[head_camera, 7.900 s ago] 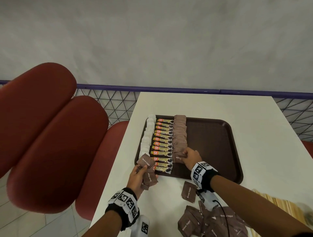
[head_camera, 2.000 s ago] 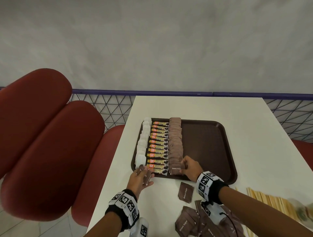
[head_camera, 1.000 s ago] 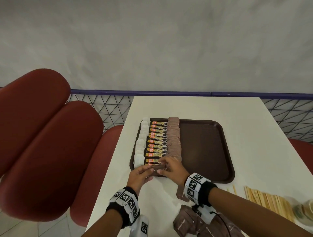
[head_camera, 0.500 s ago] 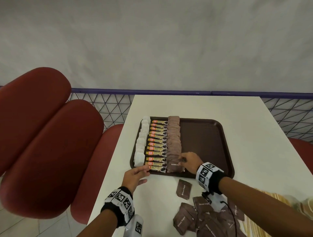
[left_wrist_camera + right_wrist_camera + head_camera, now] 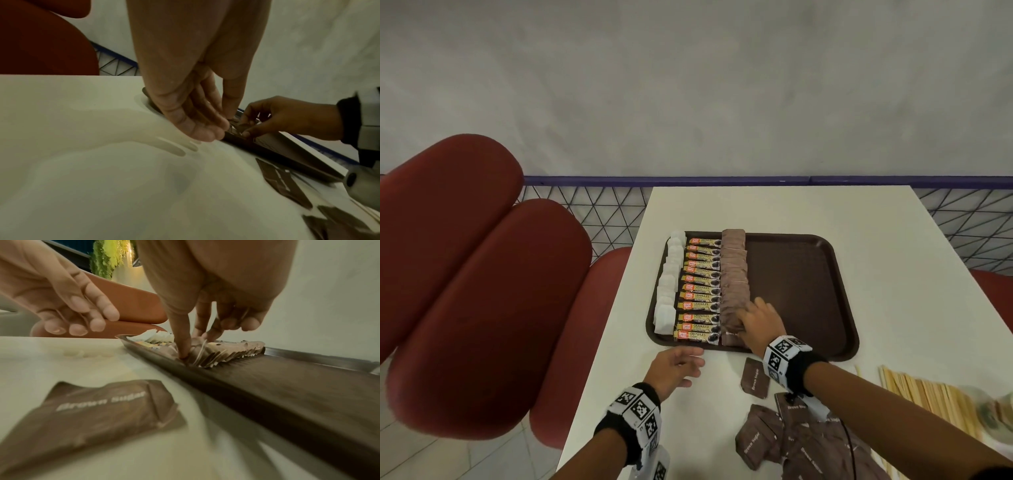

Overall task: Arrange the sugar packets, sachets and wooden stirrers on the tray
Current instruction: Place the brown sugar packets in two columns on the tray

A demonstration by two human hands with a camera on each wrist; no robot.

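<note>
Matte white table (image 5: 774, 212); ribbed brown tray (image 5: 808, 274).

Trays (image 5: 808, 274): one
Coffee granule sachets (image 5: 700, 291): about thirteen
White packets (image 5: 669, 284): overlapped, count unclear
Loose brown sugar packets (image 5: 755, 378): several, heaped
Hands: two
</note>
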